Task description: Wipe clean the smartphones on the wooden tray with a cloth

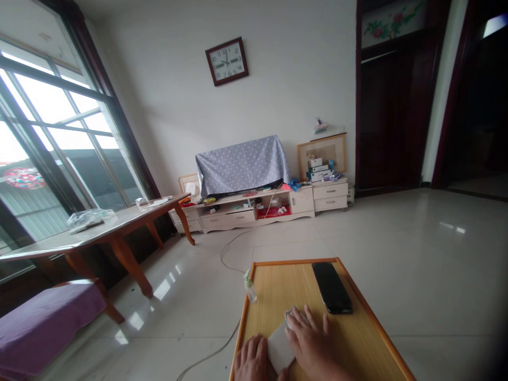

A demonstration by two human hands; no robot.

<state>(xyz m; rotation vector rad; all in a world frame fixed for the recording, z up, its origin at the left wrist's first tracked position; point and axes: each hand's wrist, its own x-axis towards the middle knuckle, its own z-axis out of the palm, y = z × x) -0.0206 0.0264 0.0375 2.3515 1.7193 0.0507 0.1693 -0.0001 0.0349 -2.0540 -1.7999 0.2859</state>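
Note:
A pale, flat rectangular object (280,350) lies on the small wooden table (273,280) between my two hands. My right hand (311,338) rests over its right side, fingers spread, with the fingertips on a small greyish piece, perhaps cloth, at its far end. At the object's left edge is my left hand (254,360), its fingers close together and bent; the lower part of this hand is cut off by the frame. A black phone (332,287) lies beyond my right hand. Near the table's left edge stands a clear bottle (250,288) with a green pump top.
A cable (210,355) runs over the tiled floor left of the table. Further left are a long table (130,216) and a purple-covered seat (51,323). A low white cabinet (304,202) with a cloth-covered object (242,166) stands along the far wall.

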